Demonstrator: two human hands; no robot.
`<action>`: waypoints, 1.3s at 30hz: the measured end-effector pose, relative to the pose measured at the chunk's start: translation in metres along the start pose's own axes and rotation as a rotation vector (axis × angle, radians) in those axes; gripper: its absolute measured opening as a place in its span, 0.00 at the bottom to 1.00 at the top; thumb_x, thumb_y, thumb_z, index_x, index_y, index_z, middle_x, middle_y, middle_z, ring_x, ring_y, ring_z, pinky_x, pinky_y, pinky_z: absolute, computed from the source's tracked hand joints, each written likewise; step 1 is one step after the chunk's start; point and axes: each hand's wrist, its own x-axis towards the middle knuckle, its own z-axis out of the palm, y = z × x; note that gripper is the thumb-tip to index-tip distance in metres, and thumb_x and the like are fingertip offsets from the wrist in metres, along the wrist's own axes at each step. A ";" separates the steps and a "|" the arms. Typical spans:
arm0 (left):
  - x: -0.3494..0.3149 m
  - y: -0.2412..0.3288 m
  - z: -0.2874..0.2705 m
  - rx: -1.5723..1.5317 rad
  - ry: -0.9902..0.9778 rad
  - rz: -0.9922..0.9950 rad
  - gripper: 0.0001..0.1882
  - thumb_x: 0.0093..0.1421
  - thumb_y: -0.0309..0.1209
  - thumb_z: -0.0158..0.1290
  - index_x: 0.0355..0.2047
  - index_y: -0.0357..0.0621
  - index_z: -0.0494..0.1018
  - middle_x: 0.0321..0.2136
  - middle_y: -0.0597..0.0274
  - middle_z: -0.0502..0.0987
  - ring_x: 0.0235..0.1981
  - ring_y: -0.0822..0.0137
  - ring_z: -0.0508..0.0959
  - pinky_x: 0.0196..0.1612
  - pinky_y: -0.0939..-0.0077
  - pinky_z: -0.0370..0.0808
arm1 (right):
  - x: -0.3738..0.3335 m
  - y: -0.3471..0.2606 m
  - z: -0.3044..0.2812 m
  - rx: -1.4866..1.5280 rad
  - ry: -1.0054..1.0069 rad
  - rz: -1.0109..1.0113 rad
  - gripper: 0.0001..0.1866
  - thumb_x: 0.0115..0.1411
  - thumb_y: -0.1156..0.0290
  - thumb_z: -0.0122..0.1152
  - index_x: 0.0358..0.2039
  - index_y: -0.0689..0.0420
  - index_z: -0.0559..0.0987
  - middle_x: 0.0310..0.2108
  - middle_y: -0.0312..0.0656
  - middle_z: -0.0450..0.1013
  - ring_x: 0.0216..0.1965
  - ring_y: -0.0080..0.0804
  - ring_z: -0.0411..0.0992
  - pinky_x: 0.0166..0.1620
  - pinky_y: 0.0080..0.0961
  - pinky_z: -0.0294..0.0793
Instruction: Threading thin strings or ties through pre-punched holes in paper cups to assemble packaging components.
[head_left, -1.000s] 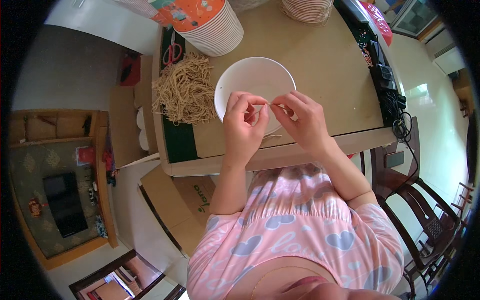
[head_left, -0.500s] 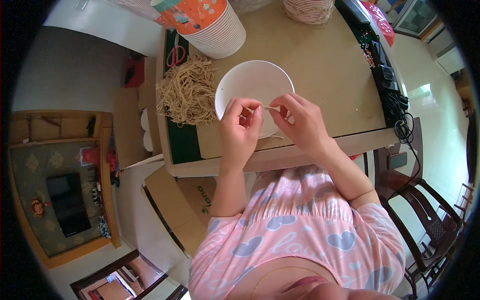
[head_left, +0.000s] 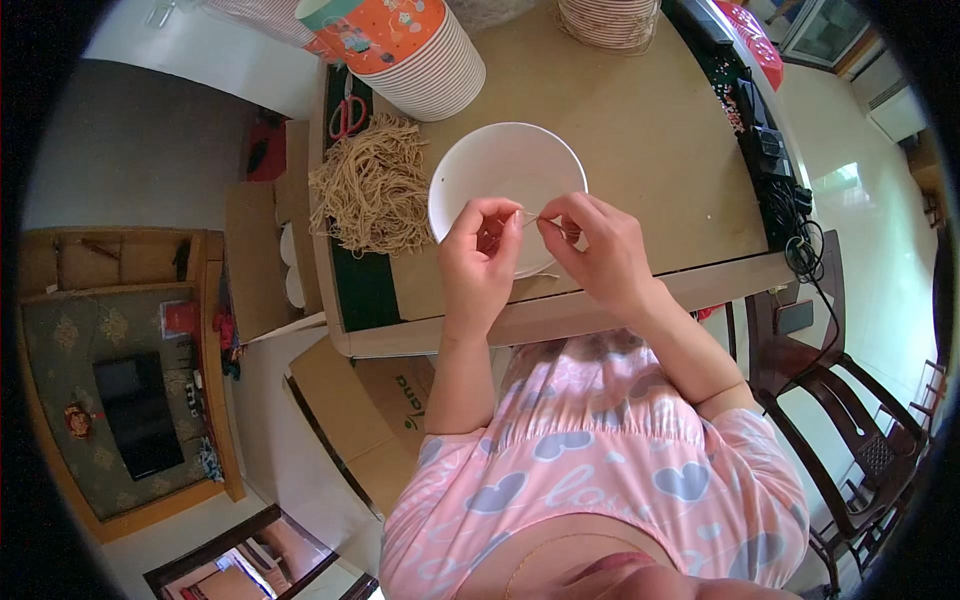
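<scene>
A white paper bucket (head_left: 503, 158) stands at the table's near edge, its round mouth facing me. Over its near rim, my left hand (head_left: 480, 255) and my right hand (head_left: 602, 250) face each other with thumbs and forefingers pinched. Between the fingertips runs a short stretch of thin tan string (head_left: 530, 214). A loose string end shows below, near the bucket's base; whether it joins the held piece I cannot tell. Left of the bucket lies a heap of cut tan strings (head_left: 372, 185), apart from both hands.
Red-handled scissors (head_left: 348, 117) lie beyond the heap. A tilted stack of orange-patterned paper buckets (head_left: 425, 65) stands at the far left, another stack (head_left: 610, 22) at the far side. Black cables (head_left: 800, 235) run along the table's right edge. Cardboard boxes (head_left: 365, 400) sit below left.
The string between my fingertips looks thinner, and the fingers have shifted slightly. Both hands stay pinched at the bucket's near rim. The whole view has moved a little.
</scene>
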 end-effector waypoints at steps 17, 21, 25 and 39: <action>0.002 0.003 0.019 -0.045 0.017 0.044 0.03 0.58 0.24 0.57 0.31 0.37 0.75 0.23 0.70 0.71 0.22 0.82 0.66 0.26 0.87 0.64 | -0.007 0.003 -0.010 0.041 0.074 -0.004 0.05 0.54 0.73 0.63 0.31 0.54 0.76 0.25 0.40 0.74 0.26 0.34 0.75 0.27 0.28 0.73; 0.001 0.000 0.020 -0.018 0.023 0.044 0.03 0.59 0.25 0.57 0.30 0.38 0.75 0.24 0.75 0.73 0.25 0.85 0.67 0.28 0.91 0.64 | -0.008 0.006 -0.009 0.003 0.067 -0.030 0.05 0.54 0.72 0.62 0.31 0.54 0.76 0.25 0.39 0.74 0.25 0.34 0.74 0.26 0.29 0.72; 0.002 0.000 0.021 -0.052 0.022 0.054 0.04 0.60 0.25 0.56 0.29 0.39 0.74 0.23 0.76 0.72 0.24 0.86 0.66 0.27 0.91 0.63 | -0.007 0.008 -0.007 0.007 0.117 -0.105 0.07 0.51 0.78 0.64 0.32 0.57 0.78 0.18 0.38 0.69 0.16 0.26 0.65 0.20 0.21 0.63; 0.003 -0.005 0.025 0.030 0.087 0.100 0.04 0.60 0.25 0.56 0.29 0.38 0.73 0.23 0.74 0.72 0.24 0.84 0.66 0.27 0.90 0.63 | -0.002 0.007 -0.009 -0.040 0.050 -0.004 0.07 0.55 0.66 0.64 0.34 0.51 0.77 0.14 0.37 0.68 0.17 0.31 0.70 0.21 0.28 0.67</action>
